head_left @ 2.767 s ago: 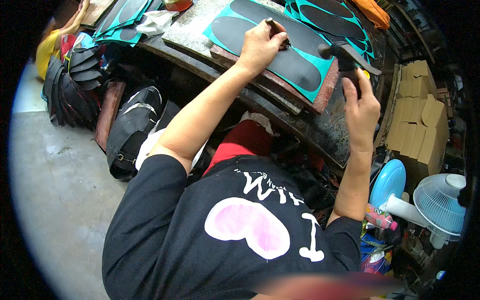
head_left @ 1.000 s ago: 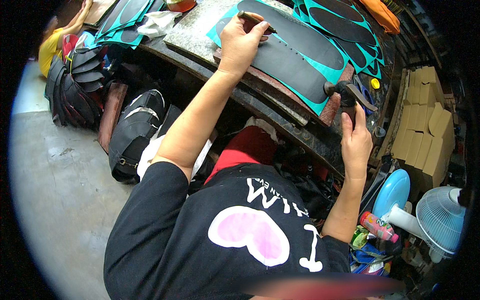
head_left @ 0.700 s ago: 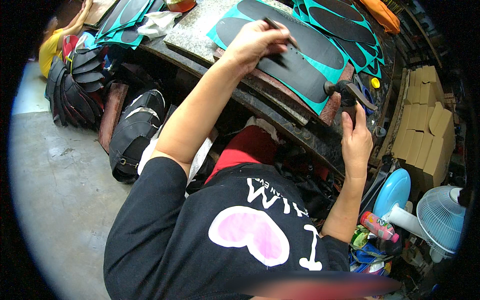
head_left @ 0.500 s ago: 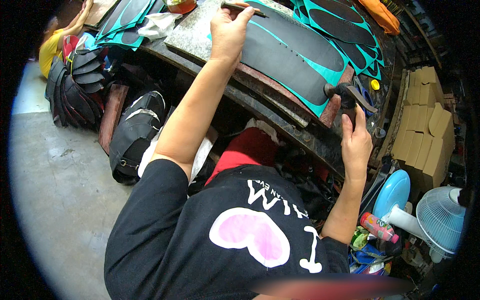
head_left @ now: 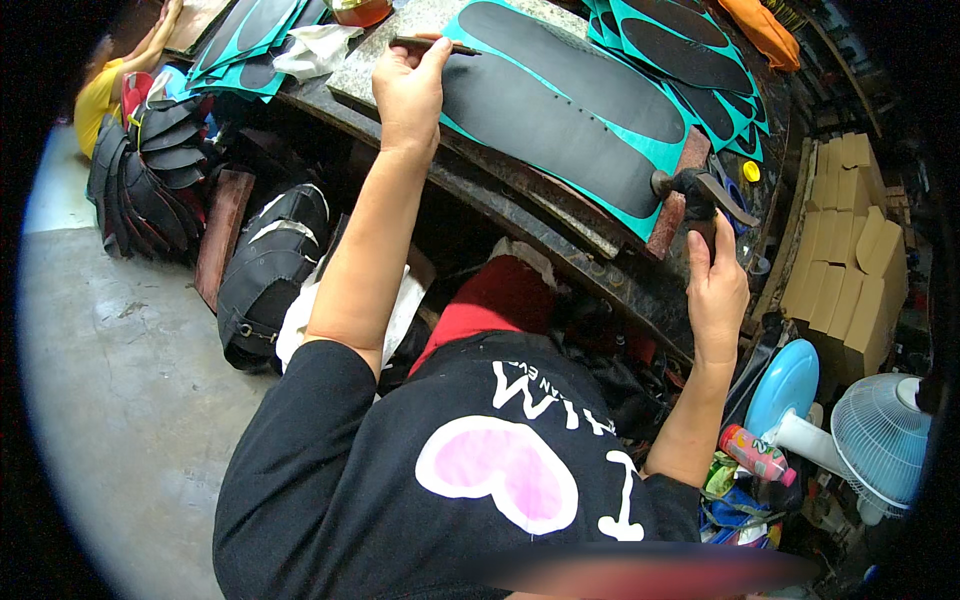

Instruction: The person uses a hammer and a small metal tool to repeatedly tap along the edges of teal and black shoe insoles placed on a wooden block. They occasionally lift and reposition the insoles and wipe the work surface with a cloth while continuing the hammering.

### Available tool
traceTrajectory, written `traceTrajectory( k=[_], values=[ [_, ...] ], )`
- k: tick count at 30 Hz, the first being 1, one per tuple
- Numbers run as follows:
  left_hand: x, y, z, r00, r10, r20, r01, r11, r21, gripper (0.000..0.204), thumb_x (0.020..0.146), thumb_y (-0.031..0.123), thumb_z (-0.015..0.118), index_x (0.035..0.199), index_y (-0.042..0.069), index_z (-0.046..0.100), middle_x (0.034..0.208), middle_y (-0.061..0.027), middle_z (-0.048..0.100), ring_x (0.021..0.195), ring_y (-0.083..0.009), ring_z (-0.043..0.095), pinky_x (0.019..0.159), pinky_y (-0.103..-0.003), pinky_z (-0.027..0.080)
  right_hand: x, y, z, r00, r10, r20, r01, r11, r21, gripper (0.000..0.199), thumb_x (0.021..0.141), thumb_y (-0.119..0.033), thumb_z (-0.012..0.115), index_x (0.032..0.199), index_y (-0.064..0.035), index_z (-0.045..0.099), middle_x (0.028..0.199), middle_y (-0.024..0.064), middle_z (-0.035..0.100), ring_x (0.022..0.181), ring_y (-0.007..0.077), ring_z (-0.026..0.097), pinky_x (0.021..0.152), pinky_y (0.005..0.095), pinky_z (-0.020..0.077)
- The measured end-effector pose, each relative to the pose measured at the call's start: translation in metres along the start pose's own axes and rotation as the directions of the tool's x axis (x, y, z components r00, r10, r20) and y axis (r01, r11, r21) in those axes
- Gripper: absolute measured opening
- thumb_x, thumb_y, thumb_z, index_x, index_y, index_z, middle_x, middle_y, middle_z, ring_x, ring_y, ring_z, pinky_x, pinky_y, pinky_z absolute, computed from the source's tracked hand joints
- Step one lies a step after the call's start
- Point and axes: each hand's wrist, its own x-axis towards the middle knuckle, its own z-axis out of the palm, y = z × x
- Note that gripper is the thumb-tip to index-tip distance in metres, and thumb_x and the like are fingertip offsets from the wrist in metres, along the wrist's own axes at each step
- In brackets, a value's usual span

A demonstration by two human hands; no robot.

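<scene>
My left hand [head_left: 408,100] is closed round a slim dark metal punch [head_left: 435,46], lying nearly level over the left end of a teal sheet with black sole-shaped areas [head_left: 560,115]. A row of small dark holes or marks runs along the sheet's middle. In my right hand [head_left: 718,290] is a hammer [head_left: 708,188], gripped by its dark handle, its head beside the sheet's right end. Beneath the sheet are a speckled pale slab [head_left: 365,72] and a reddish-brown board [head_left: 682,195].
More teal-and-black sheets [head_left: 690,60] lie behind; others [head_left: 245,45] lie left with a white cloth [head_left: 315,52]. A yellow cap [head_left: 751,172] sits at right. Cardboard boxes [head_left: 845,260] and a fan [head_left: 880,440] stand right. A person in yellow [head_left: 95,105] is far left.
My left hand has moved left and slightly nearer with the punch, uncovering the sheet's left end. The sheet has shifted a little. My right hand and the hammer have hardly moved.
</scene>
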Motion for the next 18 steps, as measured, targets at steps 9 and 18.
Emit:
traceTrajectory(
  k=[9,18],
  values=[
    [-0.018,0.016,0.015,0.936,0.316,0.155,-0.351,0.866,0.356,0.011,0.087,0.01,0.071,0.093,0.002,0.065,0.085,-0.0062,0.069,0.081,-0.0132,0.064,0.077,-0.026,0.051,0.001,-0.005,-0.003,0.998,0.047,0.043,-0.048,0.999,0.007,0.044,0.098,-0.041,0.051,0.133,-0.0145,0.051,0.099,0.0228,0.067,0.092,0.0433,0.064,0.075,0.0491,0.0505],
    [-0.03,0.005,0.05,0.906,-0.159,0.391,-0.007,0.92,0.392,0.014,0.087,0.007,0.07,0.098,0.0,0.065,0.087,-0.0054,0.069,0.078,-0.0101,0.067,0.069,-0.023,0.056,0.002,-0.004,-0.003,0.988,0.118,0.1,-0.119,0.993,0.002,0.045,0.098,-0.043,0.05,0.133,-0.0156,0.051,0.095,0.022,0.068,0.09,0.0432,0.065,0.074,0.0493,0.0504]
  ],
)
